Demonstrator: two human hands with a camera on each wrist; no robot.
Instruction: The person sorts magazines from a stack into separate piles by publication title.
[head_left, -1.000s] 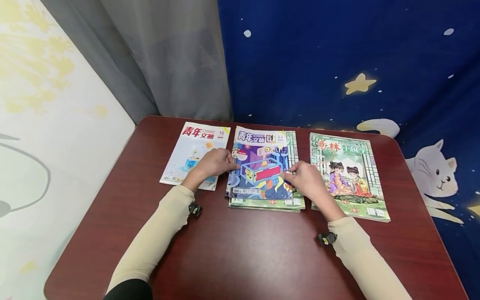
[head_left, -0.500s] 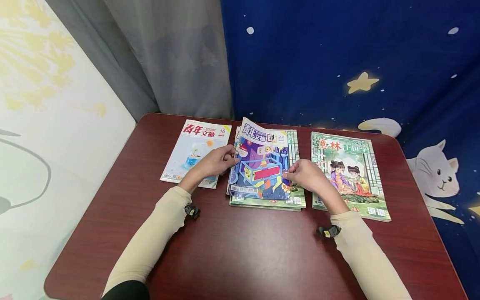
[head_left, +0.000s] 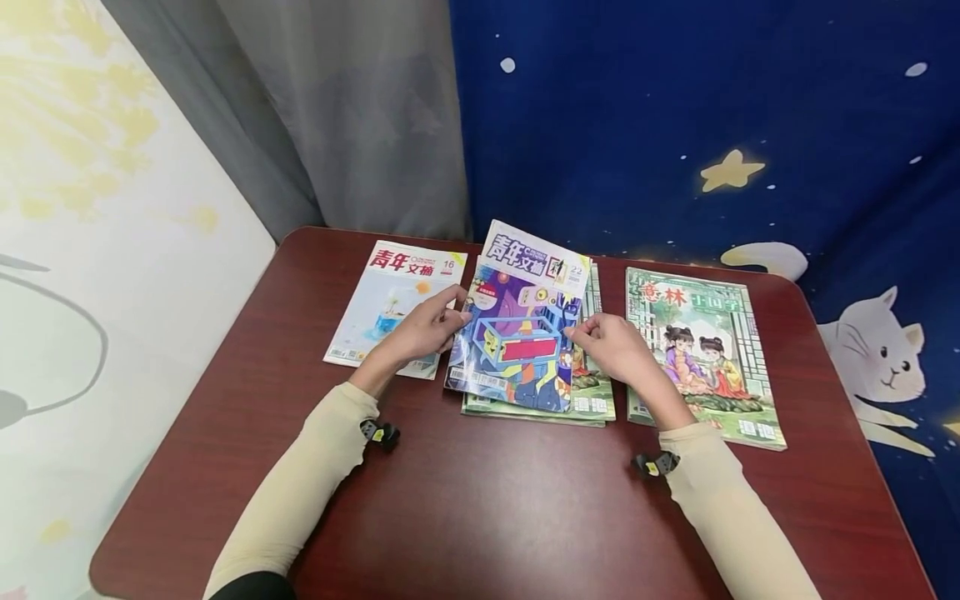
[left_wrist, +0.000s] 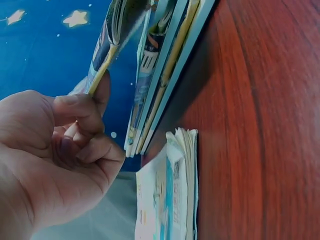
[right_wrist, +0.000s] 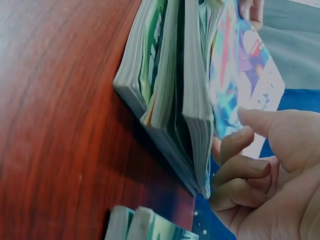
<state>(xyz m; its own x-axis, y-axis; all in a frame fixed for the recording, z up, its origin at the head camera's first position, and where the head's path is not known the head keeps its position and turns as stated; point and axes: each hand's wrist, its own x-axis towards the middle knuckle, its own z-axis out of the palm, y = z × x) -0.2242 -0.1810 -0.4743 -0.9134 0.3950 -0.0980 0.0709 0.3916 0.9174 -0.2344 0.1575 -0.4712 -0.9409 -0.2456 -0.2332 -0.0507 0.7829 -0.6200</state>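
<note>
A purple magazine with a caged-figure cover is raised and tilted above the middle stack of magazines. My left hand pinches its left edge; the left wrist view shows thumb and index finger on the spine of the magazine, apart from the pile. At the right edge my right hand grips it, thumb on the cover and fingertips partly hidden behind. The pile's lower magazines are mostly covered by it in the head view.
A white magazine lies left of the stack, partly under my left hand. On the right lies a green stack of magazines with two drawn girls. Everything rests on a dark red wooden table, with a blue curtain behind.
The purple magazine has come up off the middle stack, its top corner rising first, and now leans clockwise and slightly left. Both hands stay at its edges.
</note>
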